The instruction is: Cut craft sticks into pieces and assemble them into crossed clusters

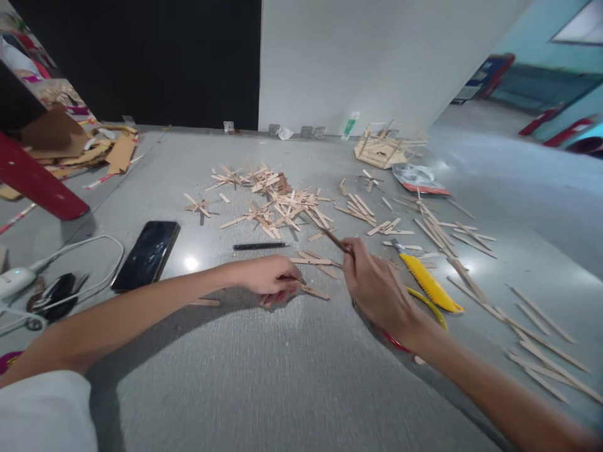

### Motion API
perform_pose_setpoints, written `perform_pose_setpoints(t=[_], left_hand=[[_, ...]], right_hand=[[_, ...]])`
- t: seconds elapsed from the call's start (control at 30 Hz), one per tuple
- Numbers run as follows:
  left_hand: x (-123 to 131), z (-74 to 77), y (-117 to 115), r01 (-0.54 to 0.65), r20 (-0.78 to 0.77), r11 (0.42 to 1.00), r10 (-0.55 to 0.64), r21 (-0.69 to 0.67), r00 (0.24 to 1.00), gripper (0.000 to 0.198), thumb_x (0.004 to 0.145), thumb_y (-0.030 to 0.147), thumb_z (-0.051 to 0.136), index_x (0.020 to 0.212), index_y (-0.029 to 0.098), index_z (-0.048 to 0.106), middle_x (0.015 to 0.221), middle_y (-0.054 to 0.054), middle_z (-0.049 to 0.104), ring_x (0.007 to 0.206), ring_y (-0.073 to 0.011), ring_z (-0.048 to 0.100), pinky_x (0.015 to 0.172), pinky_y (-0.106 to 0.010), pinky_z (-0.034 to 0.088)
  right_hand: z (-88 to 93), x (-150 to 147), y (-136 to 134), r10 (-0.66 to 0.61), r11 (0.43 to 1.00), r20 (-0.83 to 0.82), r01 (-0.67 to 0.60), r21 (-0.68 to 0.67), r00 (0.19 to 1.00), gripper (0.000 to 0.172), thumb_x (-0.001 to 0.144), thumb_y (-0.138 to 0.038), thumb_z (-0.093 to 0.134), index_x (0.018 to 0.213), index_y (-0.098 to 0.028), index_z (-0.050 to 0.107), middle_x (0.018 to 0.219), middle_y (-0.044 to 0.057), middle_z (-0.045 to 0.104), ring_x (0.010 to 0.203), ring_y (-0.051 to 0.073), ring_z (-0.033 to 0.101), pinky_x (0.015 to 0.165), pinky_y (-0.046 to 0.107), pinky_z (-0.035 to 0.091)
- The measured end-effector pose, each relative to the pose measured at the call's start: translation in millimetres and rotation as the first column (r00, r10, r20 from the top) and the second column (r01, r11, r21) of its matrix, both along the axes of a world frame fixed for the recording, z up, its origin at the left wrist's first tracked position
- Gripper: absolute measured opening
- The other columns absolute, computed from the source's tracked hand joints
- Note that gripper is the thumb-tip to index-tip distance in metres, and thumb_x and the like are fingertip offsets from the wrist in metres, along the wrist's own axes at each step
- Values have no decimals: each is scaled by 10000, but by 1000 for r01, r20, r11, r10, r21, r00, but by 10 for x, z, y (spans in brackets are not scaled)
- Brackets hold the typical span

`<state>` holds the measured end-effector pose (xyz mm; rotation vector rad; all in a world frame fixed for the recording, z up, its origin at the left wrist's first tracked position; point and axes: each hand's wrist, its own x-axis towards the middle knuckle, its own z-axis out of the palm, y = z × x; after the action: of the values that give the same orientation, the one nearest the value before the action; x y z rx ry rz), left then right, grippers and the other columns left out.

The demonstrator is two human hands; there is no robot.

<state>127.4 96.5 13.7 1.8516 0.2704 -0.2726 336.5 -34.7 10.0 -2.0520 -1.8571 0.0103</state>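
Note:
My left hand (271,279) is closed, its fingertips pinching a short wooden craft stick (316,292) low over the table. My right hand (374,285) is closed around a thin brown stick (335,240) that points up and to the left; its exact kind is unclear. Just beyond both hands lie several crossed craft sticks (313,260). A tool with a yellow handle (429,304) and a red one is partly hidden under my right hand and forearm. To the right of that hand lies a yellow cutter knife (431,282).
A loose pile of craft sticks (294,204) spreads behind a black pen (260,246). Phone (147,254) and white cable (106,237) are at left. Long wooden strips (541,364) lie at right. A stick-built frame (384,150) stands at the back, near a plastic bag (419,179).

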Motion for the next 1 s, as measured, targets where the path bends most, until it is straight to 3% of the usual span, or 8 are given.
perform_pose_setpoints(t=[0.07, 0.13, 0.2, 0.27, 0.4, 0.6, 0.77, 1.0], left_hand=[[-2, 4, 1, 2, 1, 1000, -2, 6, 1000, 334, 1042, 262, 483, 718, 182, 504, 537, 22, 577, 399, -109, 590, 389, -175, 463], [0, 12, 7, 11, -13, 1000, -11, 19, 1000, 342, 1055, 256, 455, 723, 186, 498, 524, 23, 574, 401, -116, 597, 390, -179, 463], [5, 16, 19, 23, -33, 1000, -22, 18, 999, 337, 1061, 251, 446, 734, 189, 499, 522, 23, 578, 400, -121, 600, 389, -184, 466], [10, 12, 32, 26, -41, 1000, -26, -5, 999, 324, 1063, 257, 451, 755, 184, 521, 545, 16, 603, 406, -123, 608, 394, -191, 479], [16, -2, 42, 15, -45, 999, -17, -43, 999, 297, 1063, 279, 466, 797, 176, 549, 565, 11, 632, 395, -115, 599, 399, -192, 484], [20, 33, 18, 10, -44, 999, -11, -33, 999, 310, 1051, 273, 489, 761, 176, 540, 528, 16, 615, 385, -108, 585, 399, -185, 463], [8, 39, 16, 6, -62, 1000, -7, -6, 998, 304, 1055, 250, 468, 772, 175, 549, 557, 12, 621, 405, -111, 609, 401, -181, 470], [7, 27, 10, 17, -30, 1000, -16, 18, 999, 349, 1059, 306, 482, 738, 177, 527, 547, 13, 602, 407, -110, 609, 412, -184, 446]], right_hand=[[-45, -26, -177, 64, 998, 107, -64, -3, 992, 236, 1083, -277, 379, 951, -199, 559, 747, 48, 681, 642, 212, 658, 552, 278, 339], [-126, -47, -317, 136, 990, 186, -141, 9, 973, 263, 1079, -242, 385, 904, -195, 576, 761, 56, 688, 652, 210, 672, 537, 272, 344], [-210, -55, -413, 210, 976, 236, -219, 14, 949, 272, 1042, -126, 360, 1093, -162, 625, 824, 67, 717, 657, 202, 686, 520, 267, 371], [-264, -59, -475, 264, 959, 289, -281, 21, 920, 398, 989, -45, 374, 1322, -128, 577, 868, 66, 730, 646, 191, 690, 505, 265, 396], [-252, -84, -534, 335, 924, 419, -380, 27, 844, 496, 937, 26, 419, 1404, -93, 535, 749, 11, 671, 588, 167, 653, 507, 271, 420], [-162, -136, -548, 311, 928, 547, -373, 2, 777, 491, 898, 71, 403, 1306, -111, 608, 812, 40, 690, 657, 174, 654, 542, 282, 446], [-135, -154, -550, 326, 914, 559, -406, 19, 762, 524, 889, 99, 372, 1299, -111, 624, 715, -5, 638, 565, 148, 607, 497, 295, 404], [-153, -175, -537, 341, 907, 569, -421, 11, 749, 506, 941, 76, 356, 1340, -83, 623, 722, -2, 636, 591, 153, 638, 545, 312, 445]])
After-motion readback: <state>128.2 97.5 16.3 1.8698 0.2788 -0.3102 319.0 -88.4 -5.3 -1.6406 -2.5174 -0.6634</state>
